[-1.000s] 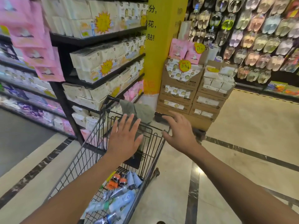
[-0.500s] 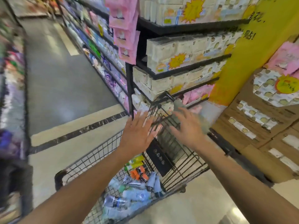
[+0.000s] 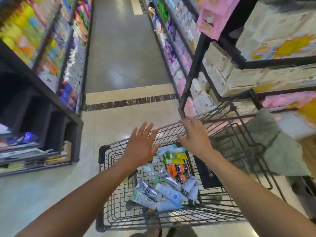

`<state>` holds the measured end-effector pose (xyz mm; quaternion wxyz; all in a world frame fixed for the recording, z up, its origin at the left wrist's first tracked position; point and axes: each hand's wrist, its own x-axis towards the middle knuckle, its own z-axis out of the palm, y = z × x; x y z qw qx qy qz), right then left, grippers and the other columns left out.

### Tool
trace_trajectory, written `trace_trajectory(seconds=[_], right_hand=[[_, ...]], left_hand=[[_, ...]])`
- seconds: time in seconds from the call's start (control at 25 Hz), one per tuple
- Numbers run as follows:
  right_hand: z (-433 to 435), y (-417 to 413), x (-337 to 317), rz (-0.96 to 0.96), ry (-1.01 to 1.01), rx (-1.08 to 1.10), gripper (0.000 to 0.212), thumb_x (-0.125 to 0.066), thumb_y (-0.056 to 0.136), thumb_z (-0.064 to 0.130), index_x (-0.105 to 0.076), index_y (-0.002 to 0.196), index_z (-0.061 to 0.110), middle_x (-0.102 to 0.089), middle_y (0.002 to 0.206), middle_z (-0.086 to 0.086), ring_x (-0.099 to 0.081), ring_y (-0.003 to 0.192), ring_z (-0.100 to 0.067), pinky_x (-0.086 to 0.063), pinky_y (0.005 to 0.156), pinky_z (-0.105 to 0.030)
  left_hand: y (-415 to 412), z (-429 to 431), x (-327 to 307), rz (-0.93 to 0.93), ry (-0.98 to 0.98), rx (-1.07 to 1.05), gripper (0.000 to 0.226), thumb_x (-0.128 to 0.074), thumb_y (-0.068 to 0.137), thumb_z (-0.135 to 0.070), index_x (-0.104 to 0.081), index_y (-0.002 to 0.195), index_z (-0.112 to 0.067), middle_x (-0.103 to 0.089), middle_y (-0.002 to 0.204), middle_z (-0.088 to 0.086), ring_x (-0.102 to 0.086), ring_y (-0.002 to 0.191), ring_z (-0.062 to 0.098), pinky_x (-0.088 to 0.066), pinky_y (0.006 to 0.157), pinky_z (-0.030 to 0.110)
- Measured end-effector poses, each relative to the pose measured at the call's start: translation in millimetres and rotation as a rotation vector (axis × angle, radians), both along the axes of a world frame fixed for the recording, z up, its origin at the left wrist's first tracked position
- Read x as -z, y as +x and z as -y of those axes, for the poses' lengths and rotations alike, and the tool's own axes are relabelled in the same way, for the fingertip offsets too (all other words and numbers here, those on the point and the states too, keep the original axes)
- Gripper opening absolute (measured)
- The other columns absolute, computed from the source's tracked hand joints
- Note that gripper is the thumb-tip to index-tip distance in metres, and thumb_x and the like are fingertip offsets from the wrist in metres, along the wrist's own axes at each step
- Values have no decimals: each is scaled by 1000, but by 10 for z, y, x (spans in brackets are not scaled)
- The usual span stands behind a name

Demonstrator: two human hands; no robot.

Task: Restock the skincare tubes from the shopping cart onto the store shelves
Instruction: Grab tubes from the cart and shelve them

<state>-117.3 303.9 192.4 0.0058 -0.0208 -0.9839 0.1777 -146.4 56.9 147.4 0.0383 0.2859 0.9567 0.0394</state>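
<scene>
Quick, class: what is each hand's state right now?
Left hand: open, fingers spread, holding nothing.
Right hand: open, fingers straight, holding nothing, by the rim of the shopping cart.

Bright, even store light; heavy blur at the edges.
Colourful stocked shelves on the left (image 3: 34, 36) and cream boxed shelves on the right (image 3: 273, 40) smear and bend outward; the glossy pale tiled floor (image 3: 119, 65) carries soft pale glare; the centre is sharper.

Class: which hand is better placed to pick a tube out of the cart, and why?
Probably the left hand: it hovers open right beside the tubes in the cart. The right hand, also open, stretches toward the far rim, pointing away from the pile.
</scene>
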Motion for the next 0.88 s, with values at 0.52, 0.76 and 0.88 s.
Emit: trace_trajectory(seconds=[0.52, 0.76, 0.88], right_hand=[[482, -305, 1784, 443, -86, -190, 60, -63, 87, 38, -54, 143, 19, -51, 146, -9, -49, 132, -33, -43, 106, -46], [772, -483, 2773, 613, -75, -236, 64, -66, 90, 39, -47, 148, 21, -48, 151, -6, -46, 137, -27, -38, 111, -39], [948, -577, 3214, 632, -42, -280, 64, -65, 90, 39, -43, 148, 22, -47, 148, -5, -42, 136, -25, -36, 112, -35]], left_hand=[[405, 660, 1514, 404, -80, -295, 69, -36, 100, -58, -34, 158, -20, -34, 165, 8, -27, 154, 32, -33, 120, 55], [401, 888, 2394, 556, -179, -435, 78, -60, 95, -47, -31, 159, -13, -34, 165, 12, -26, 154, 33, -29, 122, 53], [271, 957, 2780, 598, -225, -446, 84, -60, 98, -46, -17, 163, -16, -20, 170, 5, -16, 158, 28, -23, 126, 48]])
